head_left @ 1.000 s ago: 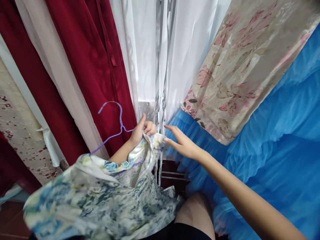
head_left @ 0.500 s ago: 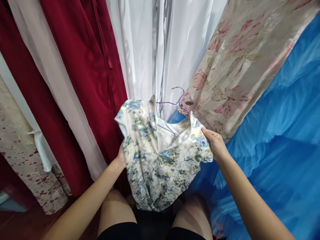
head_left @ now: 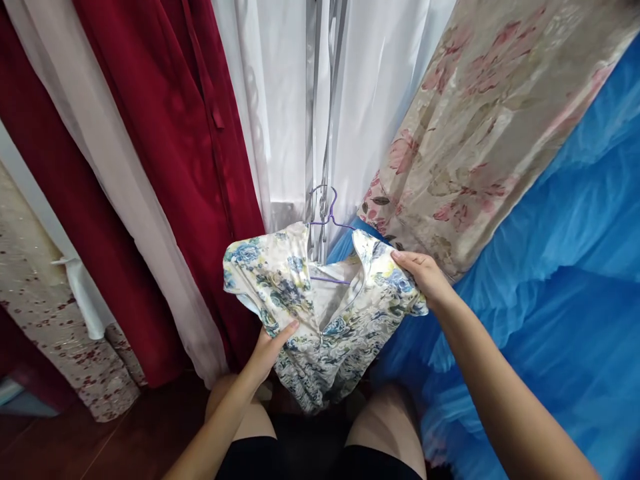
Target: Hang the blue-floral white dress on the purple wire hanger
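Observation:
A white blouse point(head_left: 345, 347) with blue and yellow flowers and a V neck hangs on a purple wire hanger point(head_left: 332, 215) in front of me. The hanger's hook and part of its bar show in and above the neck opening. My left hand point(head_left: 273, 347) grips the blouse at its left side below the sleeve, thumb on the front and the other fingers hidden behind the cloth. At the right shoulder, my right hand point(head_left: 420, 270) pinches the sleeve fabric, thumb on top. The blouse's lower end narrows down between my knees.
Dark red cloth point(head_left: 165, 167), pale pink cloth point(head_left: 100, 133) and white cloth point(head_left: 280, 100) hang ahead and left. A beige floral garment point(head_left: 480, 127) and blue tulle point(head_left: 565, 320) hang at the right. Below is a reddish tiled floor point(head_left: 145, 433).
My left hand has moved right and down onto the blouse's front side, its thumb now showing. The blouse faces me more squarely, and the hanger hook has shifted left.

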`<state>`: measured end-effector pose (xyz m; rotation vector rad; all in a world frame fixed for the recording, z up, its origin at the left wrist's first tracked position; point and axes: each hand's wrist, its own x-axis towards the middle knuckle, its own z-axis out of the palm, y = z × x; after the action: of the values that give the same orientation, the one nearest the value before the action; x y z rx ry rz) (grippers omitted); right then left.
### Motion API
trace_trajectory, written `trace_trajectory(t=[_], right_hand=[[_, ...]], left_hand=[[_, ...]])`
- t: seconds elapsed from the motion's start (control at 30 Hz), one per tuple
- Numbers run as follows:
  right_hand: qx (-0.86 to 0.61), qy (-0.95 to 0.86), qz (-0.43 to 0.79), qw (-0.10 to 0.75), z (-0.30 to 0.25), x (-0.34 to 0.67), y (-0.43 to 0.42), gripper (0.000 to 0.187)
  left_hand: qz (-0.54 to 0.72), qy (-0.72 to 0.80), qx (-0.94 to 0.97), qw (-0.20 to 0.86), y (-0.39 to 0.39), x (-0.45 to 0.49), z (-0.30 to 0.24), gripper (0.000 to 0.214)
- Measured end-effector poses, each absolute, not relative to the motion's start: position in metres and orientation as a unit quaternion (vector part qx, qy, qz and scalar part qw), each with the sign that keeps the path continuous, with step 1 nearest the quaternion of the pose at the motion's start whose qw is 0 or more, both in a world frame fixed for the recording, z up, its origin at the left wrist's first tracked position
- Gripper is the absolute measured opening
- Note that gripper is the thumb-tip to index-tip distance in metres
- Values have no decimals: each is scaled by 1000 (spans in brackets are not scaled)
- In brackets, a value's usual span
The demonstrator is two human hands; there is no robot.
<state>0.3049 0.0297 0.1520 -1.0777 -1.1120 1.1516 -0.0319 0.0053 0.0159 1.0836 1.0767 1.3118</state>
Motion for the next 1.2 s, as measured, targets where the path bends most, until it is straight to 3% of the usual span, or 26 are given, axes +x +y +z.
trace_trajectory(t=[0.27, 0.53, 0.6, 0.7, 0.77, 0.83, 0.9, 0.97, 1.1, 1.2], right_hand=[[-479, -453, 418, 626, 173, 306, 39, 25], [-477, -562, 462, 494, 161, 299, 39, 40], [-517, -578, 346, 528, 145, 302, 33, 40], [-572, -506, 24, 645, 111, 289, 15, 39], [-573, -431, -77, 692, 84, 264, 0, 32], [-568, -459, 37, 682, 56, 230, -16, 26], [-533, -585, 265, 551, 32, 194, -27, 35], [-496, -616, 383, 477, 15, 166, -34, 38], [-463, -567, 434, 525, 3, 143, -41, 41], [-456, -517, 473, 549, 0, 148, -52, 44]], left_hand=[[573, 386, 452, 564, 24, -16, 51, 61], [582, 439, 430, 532, 8, -29, 16, 71], [567, 442, 435, 543, -5, -31, 2, 69], [572, 445, 422, 544, -21, -28, -17, 67], [585, 459, 403, 533, -28, -24, -27, 67], [590, 468, 392, 528, -33, -20, -32, 65], [588, 469, 398, 525, -36, -17, -32, 62], [584, 467, 416, 517, -39, -16, -28, 58], [574, 495, 443, 479, -43, -23, -24, 53], [657, 550, 433, 280, -44, -29, -28, 57]])
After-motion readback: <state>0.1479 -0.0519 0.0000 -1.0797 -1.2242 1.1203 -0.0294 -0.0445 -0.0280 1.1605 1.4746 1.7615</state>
